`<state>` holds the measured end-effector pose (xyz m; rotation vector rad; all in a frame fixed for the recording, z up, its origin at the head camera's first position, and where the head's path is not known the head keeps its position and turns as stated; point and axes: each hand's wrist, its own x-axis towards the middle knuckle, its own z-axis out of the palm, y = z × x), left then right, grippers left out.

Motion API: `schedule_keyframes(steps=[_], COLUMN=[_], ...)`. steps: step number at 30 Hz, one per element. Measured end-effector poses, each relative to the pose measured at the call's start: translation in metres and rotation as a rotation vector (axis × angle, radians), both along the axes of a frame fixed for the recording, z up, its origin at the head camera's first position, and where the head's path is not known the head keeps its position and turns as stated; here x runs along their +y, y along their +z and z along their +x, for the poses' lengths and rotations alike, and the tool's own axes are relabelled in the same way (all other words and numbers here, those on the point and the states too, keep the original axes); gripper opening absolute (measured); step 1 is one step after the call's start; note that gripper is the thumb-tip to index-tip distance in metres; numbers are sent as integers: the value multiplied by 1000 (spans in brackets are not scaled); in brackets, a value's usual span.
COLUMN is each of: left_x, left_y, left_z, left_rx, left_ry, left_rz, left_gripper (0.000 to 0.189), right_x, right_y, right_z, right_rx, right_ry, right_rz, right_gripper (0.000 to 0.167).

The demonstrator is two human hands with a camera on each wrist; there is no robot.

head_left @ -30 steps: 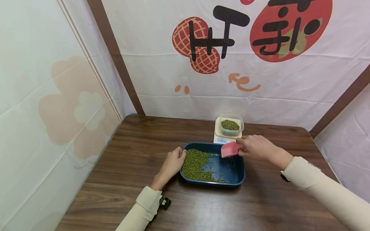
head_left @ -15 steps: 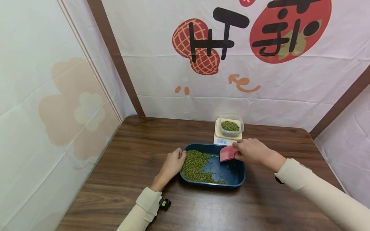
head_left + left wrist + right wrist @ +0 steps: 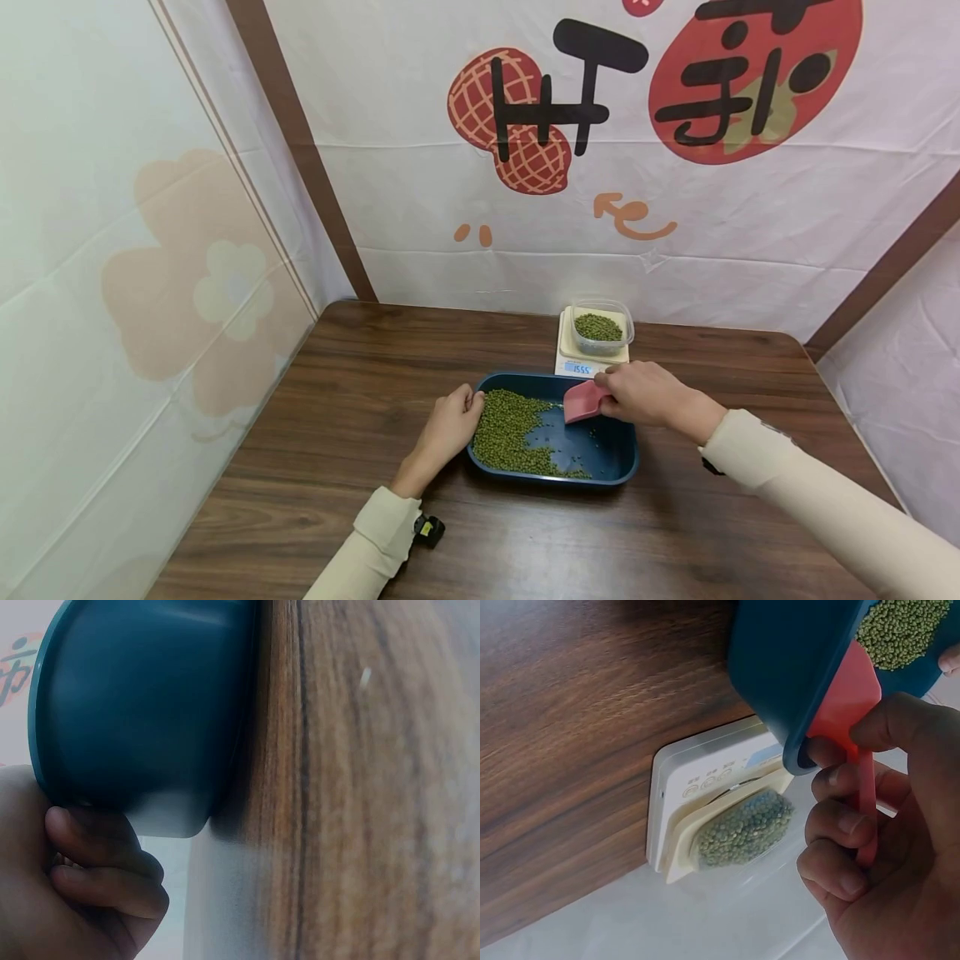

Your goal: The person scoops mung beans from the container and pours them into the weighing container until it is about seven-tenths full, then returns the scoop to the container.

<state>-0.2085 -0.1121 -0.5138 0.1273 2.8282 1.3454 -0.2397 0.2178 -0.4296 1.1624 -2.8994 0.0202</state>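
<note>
A dark blue tray (image 3: 551, 479) stands on the table with green mung beans (image 3: 504, 429) heaped in its left half and a few scattered to the right. My left hand (image 3: 450, 421) grips the tray's left rim, fingers curled round it, as the left wrist view also shows. My right hand (image 3: 645, 392) holds a pink scoop (image 3: 582, 402) by its handle, thumb along the top and fingers curled round it. The scoop's blade is inside the tray, low over its right half, right of the heap. In the right wrist view the scoop (image 3: 851, 690) overlaps the tray's rim.
Behind the tray sits a white kitchen scale (image 3: 567, 354) with a lit display. On it stands a clear plastic container (image 3: 600, 343) with more mung beans. A printed cloth wall (image 3: 420, 275) rises at the table's back edge, another at the left.
My right hand has moved left and slightly toward me, taking the scoop farther into the tray. The left hand keeps its grip on the rim; the tray has not moved.
</note>
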Motion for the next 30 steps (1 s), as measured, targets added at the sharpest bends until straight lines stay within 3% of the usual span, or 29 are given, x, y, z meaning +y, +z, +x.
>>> schedule_keyframes(steps=[23, 25, 26, 30], left_x=[1, 0, -4, -5], left_y=[1, 0, -10, -12], left_z=[-1, -1, -5, -5], left_rx=[10, 23, 60, 76], left_ry=[5, 3, -13, -21], left_rz=[6, 12, 25, 31], left_gripper=[39, 39, 40, 40], right_x=[-29, -31, -32, -36], right_y=[-7, -8, -8, -8], right_z=[-14, -15, -16, -17], right_rx=[18, 26, 28, 36], right_ry=[74, 88, 94, 115], right_rz=[16, 15, 14, 0], right_gripper=[7, 8, 8, 8])
